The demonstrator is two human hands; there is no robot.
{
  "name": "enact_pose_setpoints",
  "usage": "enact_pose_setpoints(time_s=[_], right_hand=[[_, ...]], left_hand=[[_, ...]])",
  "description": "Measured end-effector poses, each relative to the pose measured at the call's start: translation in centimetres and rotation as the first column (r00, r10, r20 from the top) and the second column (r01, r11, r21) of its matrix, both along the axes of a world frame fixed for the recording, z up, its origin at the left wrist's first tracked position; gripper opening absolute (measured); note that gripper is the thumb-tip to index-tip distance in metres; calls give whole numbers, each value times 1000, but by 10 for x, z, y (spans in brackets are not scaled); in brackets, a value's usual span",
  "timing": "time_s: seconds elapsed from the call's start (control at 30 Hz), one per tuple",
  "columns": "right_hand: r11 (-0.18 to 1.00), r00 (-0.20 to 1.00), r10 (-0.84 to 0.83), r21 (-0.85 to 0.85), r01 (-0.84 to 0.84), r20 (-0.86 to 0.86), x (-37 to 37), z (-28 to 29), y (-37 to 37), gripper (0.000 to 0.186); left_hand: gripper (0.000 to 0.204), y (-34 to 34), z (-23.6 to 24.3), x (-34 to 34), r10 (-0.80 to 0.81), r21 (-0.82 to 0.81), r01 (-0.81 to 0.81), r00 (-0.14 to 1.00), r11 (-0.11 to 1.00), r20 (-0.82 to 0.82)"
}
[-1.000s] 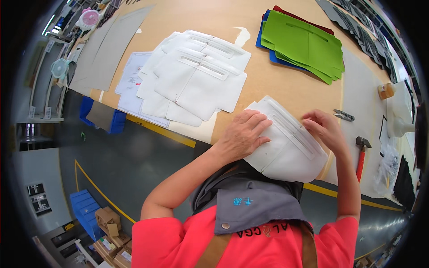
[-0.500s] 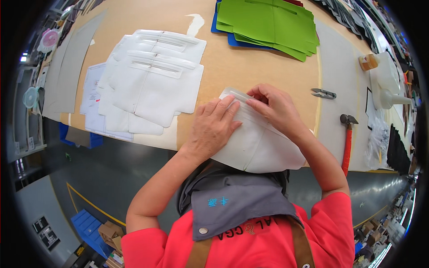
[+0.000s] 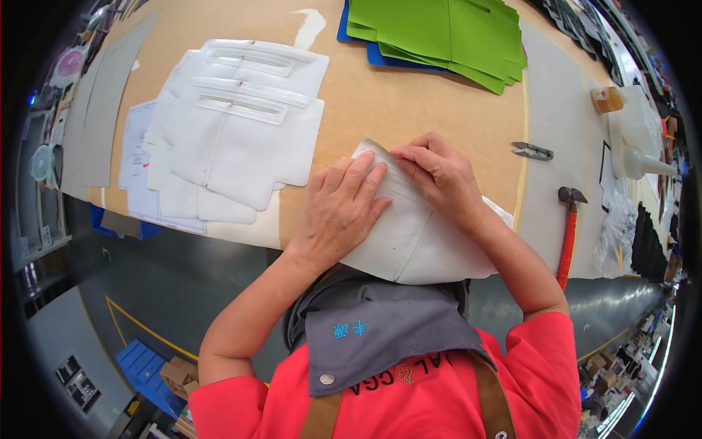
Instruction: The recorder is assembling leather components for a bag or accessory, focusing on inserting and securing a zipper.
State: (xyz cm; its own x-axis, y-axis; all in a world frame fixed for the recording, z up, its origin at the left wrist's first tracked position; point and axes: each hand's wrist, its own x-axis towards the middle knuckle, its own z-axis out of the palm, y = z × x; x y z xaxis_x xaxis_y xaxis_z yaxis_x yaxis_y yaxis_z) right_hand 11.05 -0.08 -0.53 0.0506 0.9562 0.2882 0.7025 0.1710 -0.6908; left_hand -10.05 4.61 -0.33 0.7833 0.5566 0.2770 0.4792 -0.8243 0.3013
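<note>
A white sheet-material panel with a seam line down it lies at the table's near edge, partly overhanging toward my apron. My left hand rests flat on its left side, fingers stretched out toward the far edge. Thumb and fingers of my right hand pinch the panel's far edge, close to my left fingertips. That edge is bent up at the far left corner, showing a darker grey-brown strip. What exactly sits between my right fingertips is hidden. To the left, several similar white panels with long slots lie in an overlapping stack.
Green panels over blue ones lie at the far side. On the right are thread snips, a red-handled hammer, an amber jar and a white plastic bottle. A printed sheet is partly under the white stack.
My right fingertips have moved slightly left along the far edge, nearer my left fingers. The panel's far left corner is now bent up and looks darker. The whole view has shifted a little.
</note>
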Motion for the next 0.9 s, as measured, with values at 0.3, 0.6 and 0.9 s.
enact_pose_setpoints(time_s=[0.3,0.6,0.9], right_hand=[[973,945,126,149,-177,303,8,-4,-2,37],[971,930,165,110,-212,329,5,0,1,50],[960,877,213,75,-270,432,-4,2,5,49]], left_hand=[[55,1,-2,1,8,26,-7,1000,1000,-2],[52,-1,-2,-2,18,-2,-18,999,1000,26],[43,-2,-5,-4,-1,-2,1,998,1000,65]])
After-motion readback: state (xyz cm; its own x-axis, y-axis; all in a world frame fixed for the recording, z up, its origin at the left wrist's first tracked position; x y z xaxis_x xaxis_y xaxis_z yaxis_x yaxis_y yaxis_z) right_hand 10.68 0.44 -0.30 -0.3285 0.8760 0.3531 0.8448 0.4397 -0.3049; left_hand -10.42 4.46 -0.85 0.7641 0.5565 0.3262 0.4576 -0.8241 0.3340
